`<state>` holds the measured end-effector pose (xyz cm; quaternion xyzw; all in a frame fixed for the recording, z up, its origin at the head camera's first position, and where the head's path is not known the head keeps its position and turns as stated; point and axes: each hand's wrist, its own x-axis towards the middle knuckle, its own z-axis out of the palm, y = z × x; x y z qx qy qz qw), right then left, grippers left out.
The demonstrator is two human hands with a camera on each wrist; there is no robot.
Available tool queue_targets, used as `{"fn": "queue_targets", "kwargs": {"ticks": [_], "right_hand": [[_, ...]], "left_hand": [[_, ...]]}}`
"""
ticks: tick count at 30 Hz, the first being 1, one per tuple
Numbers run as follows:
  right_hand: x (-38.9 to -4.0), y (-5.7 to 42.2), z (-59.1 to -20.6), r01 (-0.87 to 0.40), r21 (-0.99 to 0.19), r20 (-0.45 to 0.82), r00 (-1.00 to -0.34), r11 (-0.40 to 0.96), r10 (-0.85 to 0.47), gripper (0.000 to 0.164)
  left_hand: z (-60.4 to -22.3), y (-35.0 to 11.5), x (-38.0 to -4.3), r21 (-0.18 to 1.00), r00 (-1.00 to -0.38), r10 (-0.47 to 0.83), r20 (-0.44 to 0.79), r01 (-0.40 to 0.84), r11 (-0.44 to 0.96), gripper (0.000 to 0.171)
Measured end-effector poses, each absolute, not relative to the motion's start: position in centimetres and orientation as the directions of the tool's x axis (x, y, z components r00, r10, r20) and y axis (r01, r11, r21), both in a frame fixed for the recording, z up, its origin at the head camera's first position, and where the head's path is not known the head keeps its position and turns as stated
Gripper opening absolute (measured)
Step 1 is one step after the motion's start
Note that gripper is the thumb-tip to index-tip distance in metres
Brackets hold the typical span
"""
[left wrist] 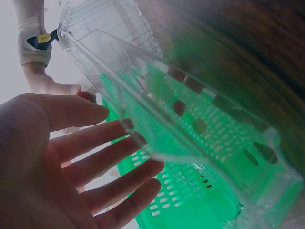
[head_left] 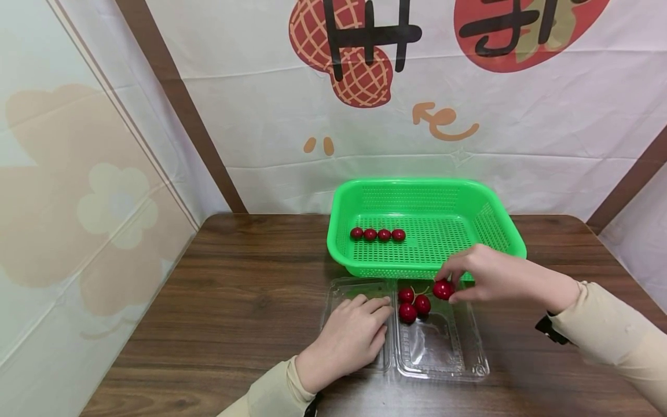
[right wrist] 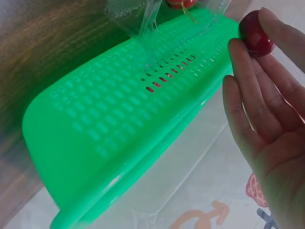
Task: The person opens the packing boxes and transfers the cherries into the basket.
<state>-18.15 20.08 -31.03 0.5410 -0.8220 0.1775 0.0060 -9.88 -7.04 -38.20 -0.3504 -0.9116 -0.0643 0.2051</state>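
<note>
Cherry (head_left: 443, 289) sits pinched in right hand (head_left: 487, 272); leftward, loose-fingered left hand (head_left: 353, 335) overlies clear container (head_left: 432, 350); cropped black lettering (head_left: 383, 35) hangs beyond.

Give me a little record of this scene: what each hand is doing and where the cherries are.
Right hand: pinches one cherry
Left hand: fingers extended over one half of the clear clamshell box
Box's other half: three cherries, clustered together
Green basket: four cherries in a row
Surface: brown wood-grain table
</note>
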Motion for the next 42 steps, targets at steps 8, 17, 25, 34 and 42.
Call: {"fn": "queue_targets", "kwargs": {"ticks": [8,17,25,34,42], "right_hand": [[-19.1,19.8,-30.6,-0.9,-0.281,0.231,-0.399,0.332,-0.887,0.027],[-20.3,19.5,-30.1,-0.886,-0.276,0.216,-0.435,0.372,-0.874,0.027],[-21.3,19.0,-29.9,-0.882,-0.278,0.213,-0.443,0.38,-0.871,0.026],[-22.6,18.6,-29.5,-0.865,-0.274,0.19,-0.477,0.42,-0.858,0.028],[-23.7,18.6,-29.5,-0.858,-0.274,0.172,-0.489,0.435,-0.855,0.027]], "left_hand": [[-38.2,-7.0,-9.9,-0.018,-0.678,0.614,0.405,0.665,0.746,0.028],[-38.3,-7.1,-9.9,-0.022,-0.669,0.616,0.416,0.67,0.742,0.027],[-38.3,-7.1,-9.9,-0.024,-0.663,0.614,0.428,0.671,0.741,0.027],[-38.2,-7.1,-9.9,-0.023,-0.666,0.615,0.422,0.67,0.742,0.028],[-38.3,-7.0,-9.9,-0.025,-0.666,0.617,0.42,0.671,0.741,0.028]]}}
